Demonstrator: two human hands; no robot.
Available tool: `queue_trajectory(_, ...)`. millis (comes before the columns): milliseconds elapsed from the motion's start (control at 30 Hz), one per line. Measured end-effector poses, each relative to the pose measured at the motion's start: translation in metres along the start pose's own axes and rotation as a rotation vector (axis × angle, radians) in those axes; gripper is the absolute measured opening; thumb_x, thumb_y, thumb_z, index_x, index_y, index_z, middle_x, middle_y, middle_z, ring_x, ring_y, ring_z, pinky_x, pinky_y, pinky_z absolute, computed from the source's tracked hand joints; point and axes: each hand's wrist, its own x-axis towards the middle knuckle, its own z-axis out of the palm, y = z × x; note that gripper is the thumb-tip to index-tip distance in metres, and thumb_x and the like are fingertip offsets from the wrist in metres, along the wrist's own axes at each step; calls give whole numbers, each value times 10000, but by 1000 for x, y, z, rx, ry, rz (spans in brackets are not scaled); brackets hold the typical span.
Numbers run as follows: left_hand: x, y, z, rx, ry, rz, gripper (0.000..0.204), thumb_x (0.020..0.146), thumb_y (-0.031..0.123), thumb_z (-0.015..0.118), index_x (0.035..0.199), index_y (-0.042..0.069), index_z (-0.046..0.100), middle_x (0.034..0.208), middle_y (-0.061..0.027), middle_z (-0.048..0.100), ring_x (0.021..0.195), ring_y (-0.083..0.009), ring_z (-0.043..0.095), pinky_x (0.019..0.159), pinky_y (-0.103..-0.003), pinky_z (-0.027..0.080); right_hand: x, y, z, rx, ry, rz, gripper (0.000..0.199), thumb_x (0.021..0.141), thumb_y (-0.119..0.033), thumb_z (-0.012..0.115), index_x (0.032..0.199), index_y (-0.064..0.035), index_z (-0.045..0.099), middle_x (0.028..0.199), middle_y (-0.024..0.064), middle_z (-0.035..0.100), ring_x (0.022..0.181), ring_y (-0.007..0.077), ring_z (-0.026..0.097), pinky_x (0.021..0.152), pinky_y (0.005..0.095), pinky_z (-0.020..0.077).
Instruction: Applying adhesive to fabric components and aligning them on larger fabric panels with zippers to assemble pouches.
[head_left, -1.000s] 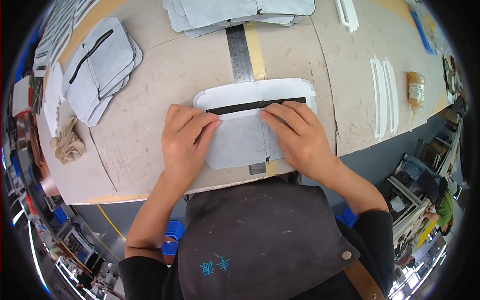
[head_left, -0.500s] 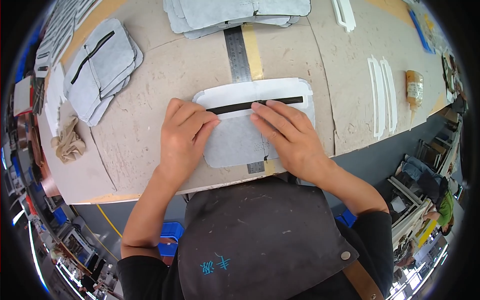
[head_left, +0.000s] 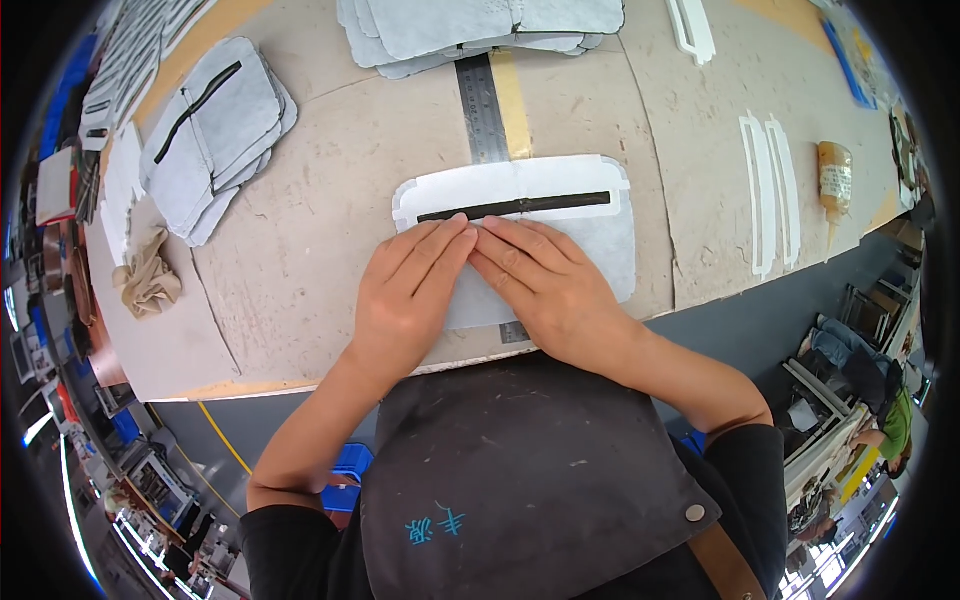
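A pale grey rounded panel (head_left: 600, 245) lies flat on the bench in front of me. Across its far part runs a white backing piece (head_left: 460, 185) framing a long black strip (head_left: 565, 202). My left hand (head_left: 408, 285) rests on the panel, fingers stretched out and fingertips at the strip's near edge. Beside it, my right hand (head_left: 548, 280) lies with fingers extended, its fingertips touching or nearly touching the left ones just below the strip. Neither hand grips anything. Both hands cover much of the panel's near half.
A steel ruler (head_left: 482, 110) and yellow tape (head_left: 514, 110) run under the panel. Stacks of similar panels stand at the far side (head_left: 440, 25) and left (head_left: 235, 130). A crumpled cloth (head_left: 150, 280) lies left; white frames (head_left: 765, 195) and a glue bottle (head_left: 834, 180) lie right.
My left hand has moved right from the strip's left end, and my right hand slightly left and nearer. The fingertips now meet below the strip, and my left fingers have straightened.
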Motion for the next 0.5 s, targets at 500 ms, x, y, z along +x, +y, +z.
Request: queue_trajectory(500, -15, -3, -26, 133, -142, -59, 332, 768, -21, 694, 1095, -26, 635, 1154, -155, 651, 1138, -311, 612, 912, -415, 487, -50, 35, -43, -132, 35, 216, 633, 803, -173, 704, 1361, 14, 472, 1473, 176, 426, 1353, 326, 423, 1084, 427, 373)
